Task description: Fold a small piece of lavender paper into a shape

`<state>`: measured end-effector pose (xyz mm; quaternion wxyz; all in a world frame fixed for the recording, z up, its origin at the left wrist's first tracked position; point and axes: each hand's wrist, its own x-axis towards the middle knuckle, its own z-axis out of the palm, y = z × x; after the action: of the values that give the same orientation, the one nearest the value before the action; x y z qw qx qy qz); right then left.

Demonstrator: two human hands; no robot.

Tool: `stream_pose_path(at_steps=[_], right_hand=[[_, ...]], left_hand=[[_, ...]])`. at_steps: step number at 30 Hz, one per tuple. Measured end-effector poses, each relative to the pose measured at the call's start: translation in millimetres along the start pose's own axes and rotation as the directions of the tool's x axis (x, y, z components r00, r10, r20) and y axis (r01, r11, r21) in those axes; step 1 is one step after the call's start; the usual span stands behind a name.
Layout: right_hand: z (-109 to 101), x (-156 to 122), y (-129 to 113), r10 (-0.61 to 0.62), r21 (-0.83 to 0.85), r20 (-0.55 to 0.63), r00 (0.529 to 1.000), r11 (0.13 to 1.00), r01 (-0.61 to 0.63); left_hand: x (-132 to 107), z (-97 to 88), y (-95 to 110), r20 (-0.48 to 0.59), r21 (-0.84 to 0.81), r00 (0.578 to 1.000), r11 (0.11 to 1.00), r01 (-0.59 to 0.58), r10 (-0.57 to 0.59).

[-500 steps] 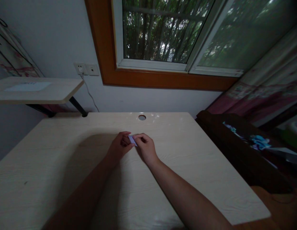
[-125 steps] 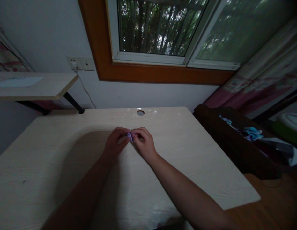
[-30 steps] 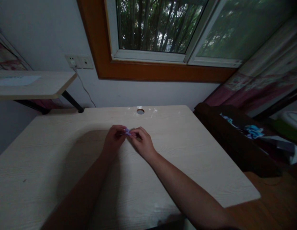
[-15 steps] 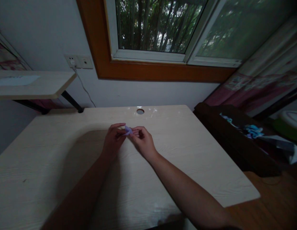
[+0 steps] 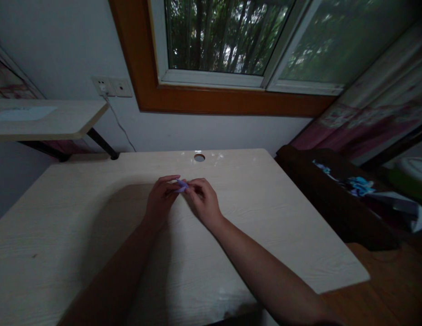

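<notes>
Broad pale bench (image 5: 265,203), left hand (image 5: 158,199) and right hand (image 5: 206,202) together, folded purple paper (image 5: 182,184) between them!
Across the back runs the window (image 5: 215,38), bench below it, and here come the hands out over the middle: left grip nearly closed, thumb and fingers pinching one side of the paper, right grip just as narrow, nipping the other, the little paper caught between both sets of fingertips, on the near side of the round hole (image 5: 199,157), its finer folds too small to make out.
</notes>
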<state>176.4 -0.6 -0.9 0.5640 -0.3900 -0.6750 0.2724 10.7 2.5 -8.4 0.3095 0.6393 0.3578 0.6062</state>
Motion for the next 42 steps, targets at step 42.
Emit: stream_pose_path(at_steps=[42], right_hand=[[-4, 4, -4, 0.012, 0.065, 0.019, 1.0, 0.998, -0.013]], left_hand=[[3, -3.8, 9, 0.052, 0.17, 0.996, 0.982, -0.084, 0.076]])
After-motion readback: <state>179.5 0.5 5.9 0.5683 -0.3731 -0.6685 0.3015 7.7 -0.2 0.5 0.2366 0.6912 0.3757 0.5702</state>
